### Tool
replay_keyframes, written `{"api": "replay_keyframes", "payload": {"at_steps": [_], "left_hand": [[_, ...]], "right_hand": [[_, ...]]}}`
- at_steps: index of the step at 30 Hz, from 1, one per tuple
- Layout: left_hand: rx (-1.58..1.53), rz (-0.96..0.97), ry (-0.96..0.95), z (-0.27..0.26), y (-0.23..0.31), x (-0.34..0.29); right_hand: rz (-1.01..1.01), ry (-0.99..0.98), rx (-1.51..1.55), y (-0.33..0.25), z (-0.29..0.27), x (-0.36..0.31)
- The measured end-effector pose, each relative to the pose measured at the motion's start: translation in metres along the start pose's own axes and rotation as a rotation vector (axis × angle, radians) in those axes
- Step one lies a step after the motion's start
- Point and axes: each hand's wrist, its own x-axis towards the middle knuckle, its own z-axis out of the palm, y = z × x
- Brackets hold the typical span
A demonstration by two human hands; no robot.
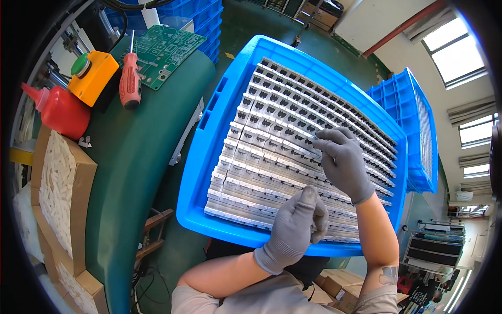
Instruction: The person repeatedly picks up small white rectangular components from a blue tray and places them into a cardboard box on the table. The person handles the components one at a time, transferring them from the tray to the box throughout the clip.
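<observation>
A large blue plastic crate (209, 152) lies in front of me, filled with tight rows of small white-and-grey housings (261, 123) with dark openings. My left hand (295, 225), in a grey glove, is over the crate's near part, its fingers curled and the thumb pressed against them. Whatever it may hold is hidden. Farther up and to the right, my right hand (342, 159), gloved alike, hovers over the middle rows with finger and thumb brought together in a pinch. Anything between those fingertips is too small to make out.
On the green-topped bench (125, 172) at left are a pink-handled screwdriver (129, 81), green circuit board (167, 52), orange button box (93, 78) and red squeeze bottle (63, 111). A cardboard box (78, 183) holds white pieces. Another blue crate (418, 131) stands beyond at right.
</observation>
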Motion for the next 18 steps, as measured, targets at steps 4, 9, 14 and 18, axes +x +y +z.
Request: {"api": "replay_keyframes", "payload": {"at_steps": [4, 9, 14, 18], "left_hand": [[0.009, 0.001, 0.009, 0.001, 0.001, 0.0], [-0.019, 0.003, 0.018, 0.002, 0.002, 0.001], [-0.087, -0.03, 0.059, 0.005, 0.004, 0.002], [-0.109, -0.059, 0.15, 0.012, 0.009, 0.002]], "right_hand": [[0.004, -0.009, -0.015, -0.001, 0.002, -0.003], [0.018, -0.036, -0.042, -0.004, 0.0, -0.003], [0.021, -0.031, -0.032, -0.007, -0.001, -0.003], [0.049, 0.042, 0.094, -0.014, -0.018, -0.003]]}}
